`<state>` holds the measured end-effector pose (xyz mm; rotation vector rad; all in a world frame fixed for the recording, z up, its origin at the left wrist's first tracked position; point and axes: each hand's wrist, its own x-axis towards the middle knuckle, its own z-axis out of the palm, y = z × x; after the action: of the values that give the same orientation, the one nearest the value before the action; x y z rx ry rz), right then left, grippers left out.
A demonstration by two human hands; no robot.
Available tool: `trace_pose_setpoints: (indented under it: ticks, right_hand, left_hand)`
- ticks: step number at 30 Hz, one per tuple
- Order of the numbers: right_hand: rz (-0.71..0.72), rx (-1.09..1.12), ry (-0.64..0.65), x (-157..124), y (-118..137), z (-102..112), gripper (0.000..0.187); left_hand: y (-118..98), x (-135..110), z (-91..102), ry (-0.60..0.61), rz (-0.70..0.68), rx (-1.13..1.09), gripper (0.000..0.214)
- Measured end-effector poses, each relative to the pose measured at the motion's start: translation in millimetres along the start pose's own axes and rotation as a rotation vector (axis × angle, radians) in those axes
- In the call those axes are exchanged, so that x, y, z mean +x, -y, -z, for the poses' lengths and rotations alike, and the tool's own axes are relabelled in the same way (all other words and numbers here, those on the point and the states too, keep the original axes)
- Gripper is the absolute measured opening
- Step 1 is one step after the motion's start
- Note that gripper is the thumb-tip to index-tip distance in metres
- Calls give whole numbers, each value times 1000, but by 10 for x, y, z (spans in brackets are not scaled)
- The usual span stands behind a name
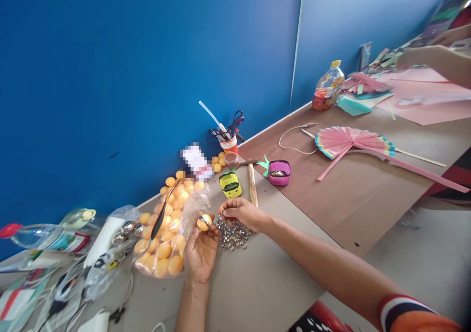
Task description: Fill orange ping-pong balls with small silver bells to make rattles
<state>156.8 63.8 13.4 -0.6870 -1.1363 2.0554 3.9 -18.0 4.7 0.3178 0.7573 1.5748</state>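
Note:
My left hand (202,253), palm up, has its fingers closed around an orange ping-pong ball (203,222) with a dark, shiny band across it. Over a pile of small silver bells (235,236), my right hand (246,214) is closed in a pinch at the pile's left edge. What its fingertips hold is too small to make out. A clear plastic bag of orange ping-pong balls (162,261) lies just left of my left hand. Beyond my hands are a small yellow-green pouch-like box (230,185), a wooden-handled hammer (252,185) and a purple box (279,173).
A cup of tools (228,144) stands by the blue wall. Bottles (47,236), cables and bags crowd the left side. A pink paper fan (351,143) and a juice bottle (328,87) are to the right. Another person's arm (434,60) reaches over pink paper.

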Motion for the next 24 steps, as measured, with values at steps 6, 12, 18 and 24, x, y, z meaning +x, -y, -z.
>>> trace_pose_setpoints:
  ticks: [6,12,18,24]
  right_hand:
    - [10,36,61,-13,9,-14,11]
    - [17,26,80,-12,-1,-14,11]
    - [14,2,67,-9,-12,-17,16]
    - [10,6,86,-8,-28,-16,17]
  left_hand:
    - [26,-7,18,-25,-1,49,28]
    - [41,-10,10,-9,-13,61,27]
    - [11,-48,-65,55,30,113,34]
    - [68,-46,-72,49,-53,214,37]
